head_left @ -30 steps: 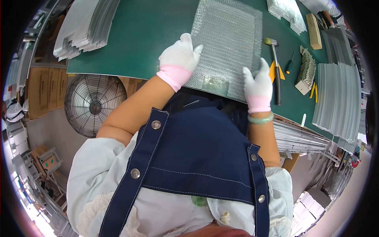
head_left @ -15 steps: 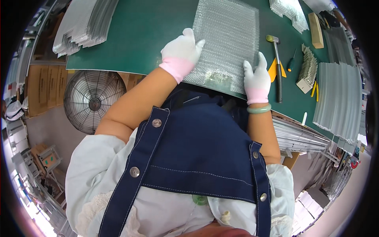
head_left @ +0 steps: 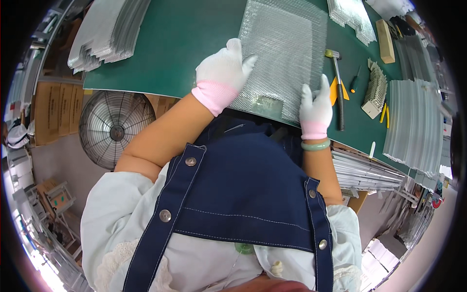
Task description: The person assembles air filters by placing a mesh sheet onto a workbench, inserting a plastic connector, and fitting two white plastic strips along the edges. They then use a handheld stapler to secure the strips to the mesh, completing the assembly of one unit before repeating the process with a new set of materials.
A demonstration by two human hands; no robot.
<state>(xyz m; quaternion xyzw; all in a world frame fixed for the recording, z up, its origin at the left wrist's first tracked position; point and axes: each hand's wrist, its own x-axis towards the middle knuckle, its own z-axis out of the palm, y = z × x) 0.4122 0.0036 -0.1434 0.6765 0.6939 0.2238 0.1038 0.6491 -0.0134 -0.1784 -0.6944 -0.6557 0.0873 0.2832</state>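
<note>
A silvery expanded-metal mesh panel (head_left: 279, 53) lies on the green table in front of me, its near end at the table's front edge. Two outlines show at its far right, like overlapping layers. My left hand (head_left: 224, 68), in a white glove with a pink cuff, is at the panel's left edge, thumb and forefinger stretched apart; its other fingers are mostly hidden. At the near right corner is my right hand (head_left: 316, 109), gloved the same way, thumb and forefinger upright and spread. Whether either hand presses on the mesh, I cannot tell.
Right of the panel lie a hammer (head_left: 338, 92), an orange piece (head_left: 334, 91), a screwdriver (head_left: 355, 80), a stack of small metal parts (head_left: 374, 92) and yellow-handled pliers (head_left: 385, 115). Mesh stacks stand at far left (head_left: 109, 29) and right (head_left: 413, 121). A fan (head_left: 116, 132) stands below left.
The mesh outline now reaches farther right, and an inner edge shows as if the layers have slid apart. My right hand sits slightly lower; the view has shifted a little.
</note>
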